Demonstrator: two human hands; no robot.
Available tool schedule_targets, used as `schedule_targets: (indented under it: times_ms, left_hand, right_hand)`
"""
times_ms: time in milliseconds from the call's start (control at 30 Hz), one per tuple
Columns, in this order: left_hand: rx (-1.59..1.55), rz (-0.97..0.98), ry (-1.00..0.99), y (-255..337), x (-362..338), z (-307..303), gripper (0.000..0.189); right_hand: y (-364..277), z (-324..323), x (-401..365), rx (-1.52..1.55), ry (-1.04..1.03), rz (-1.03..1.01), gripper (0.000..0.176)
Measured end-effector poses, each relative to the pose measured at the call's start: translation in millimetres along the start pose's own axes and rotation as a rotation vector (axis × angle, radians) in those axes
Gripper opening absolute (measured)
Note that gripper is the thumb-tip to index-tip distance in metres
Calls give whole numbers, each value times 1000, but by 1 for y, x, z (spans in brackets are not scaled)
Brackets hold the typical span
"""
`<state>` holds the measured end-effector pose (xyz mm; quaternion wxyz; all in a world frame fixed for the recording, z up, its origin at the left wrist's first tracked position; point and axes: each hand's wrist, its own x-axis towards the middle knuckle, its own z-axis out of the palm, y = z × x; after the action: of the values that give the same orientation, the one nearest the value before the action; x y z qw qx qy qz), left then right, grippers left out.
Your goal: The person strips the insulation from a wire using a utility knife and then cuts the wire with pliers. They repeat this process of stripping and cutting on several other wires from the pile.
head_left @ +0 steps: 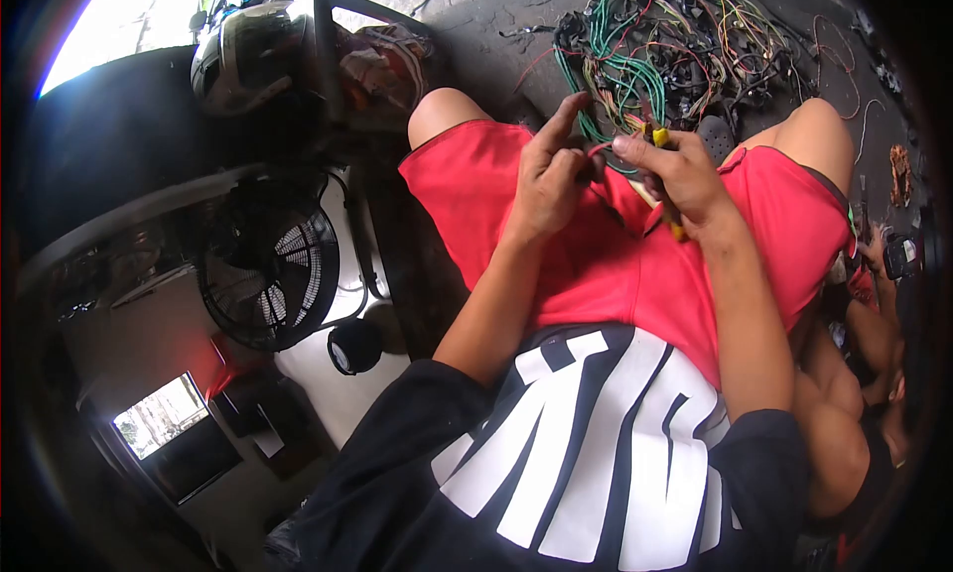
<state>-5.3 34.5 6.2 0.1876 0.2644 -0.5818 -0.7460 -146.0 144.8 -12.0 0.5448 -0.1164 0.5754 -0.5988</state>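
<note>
Above the red shorts (pixel 606 264), my left hand (pixel 552 175) is closed on a thin red wire (pixel 600 148), with its index finger stretched out. My right hand (pixel 685 180) is wrapped round a tool with yellow and dark handles (pixel 661 135), whose lower end shows at the palm. The thumb of my right hand is close to the red wire between the two hands. Part of the tool is hidden by the fingers. Just beyond the hands lie green wires (pixel 625 76) from a tangled wire heap (pixel 710 56).
A fan (pixel 270 274) and a helmet (pixel 243 61) are on the left, near a dark frame (pixel 323 66). Another person's arm (pixel 834 413) is close by at the right. Loose wire (pixel 900 175) lies on the floor at the far right.
</note>
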Motion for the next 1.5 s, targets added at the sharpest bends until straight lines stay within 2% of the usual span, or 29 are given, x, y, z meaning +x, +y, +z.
schedule_targets:
  times_ms: [33,67,167,200,333,433,567,700,733,767,833,867,900,1000,1100,1133,1233,1267,1333,1400,1500]
  left_hand:
    - [-36,-21,-1,3,0,6,56]
    - [-124,-67,-115,1,1,2,55]
    - [-158,-237,-66,3,3,10,42]
    - [-225,-239,-38,2,3,13,28]
    - [1,-265,77,3,7,14,14]
    - [217,-220,55,11,13,15,19]
    - [739,-22,246,11,30,15,17]
    - [977,57,375,22,54,21,16]
    - [1123,104,330,27,56,22,15]
    - [1025,159,288,29,56,21,17]
    - [830,261,177,31,48,20,20]
    - [898,276,128,35,40,27,18]
    - [797,287,67,46,35,41,13]
    - [811,332,-46,64,33,65,7]
    - [893,262,-7,44,48,49,3]
    - [885,294,17,34,58,40,4]
    - [923,94,47,28,75,29,7]
    - [855,27,-24,29,75,30,13]
    - [593,-80,-56,35,66,42,17]
    - [350,-236,-63,32,59,42,21]
    - [-64,-360,-78,11,53,28,17]
  right_hand:
    - [-7,7,-5,252,-48,92,16]
    - [-13,14,-7,423,2,85,11]
    - [-13,3,0,544,4,47,9]
    - [-15,-1,1,544,36,46,8]
    - [-21,-8,4,334,143,-115,7]
    - [-31,-18,13,220,131,-181,8]
    - [-44,-14,12,70,117,-171,10]
    - [-35,9,5,-165,197,-361,14]
    - [-33,10,8,39,202,-324,15]
    - [-34,1,14,17,301,-352,14]
    - [-41,-25,22,184,302,-302,15]
    - [-41,-29,25,246,302,-315,14]
    - [-42,-30,25,287,318,-299,14]
    - [-46,-31,27,377,332,-275,11]
    - [-49,-41,24,451,346,-279,10]
    - [-47,-40,22,367,355,-292,10]
    - [-41,-31,26,381,394,-277,11]
    - [-42,-36,28,396,386,-263,11]
    - [-48,-48,32,409,340,-202,13]
    - [-45,-57,42,489,195,-133,12]
    - [-40,-58,50,603,30,54,10]
